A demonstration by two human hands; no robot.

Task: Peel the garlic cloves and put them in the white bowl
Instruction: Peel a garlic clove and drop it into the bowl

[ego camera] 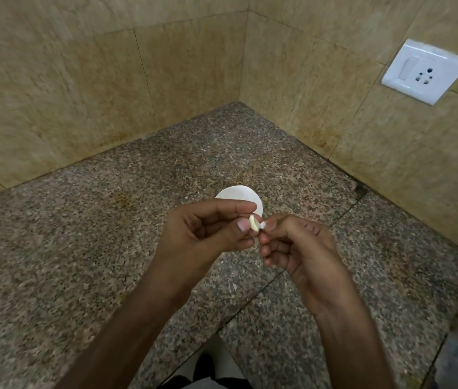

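A pale garlic clove (pixel 253 222) is held in the air between my two hands, just in front of the white bowl (pixel 236 194). My left hand (pixel 208 228) pinches the clove between thumb and forefinger. My right hand (pixel 298 248) pinches its right end, where a bit of white skin (pixel 262 224) sticks out. The bowl stands on the speckled granite counter (pixel 81 234), and my left hand hides most of it. What lies inside the bowl cannot be seen.
The counter runs into a corner of beige tiled walls (pixel 239 102). A white socket and switch plate (pixel 427 71) sits on the right wall. A small white scrap of peel (pixel 233 287) lies on the counter below my hands. The counter's front edge is near the bottom.
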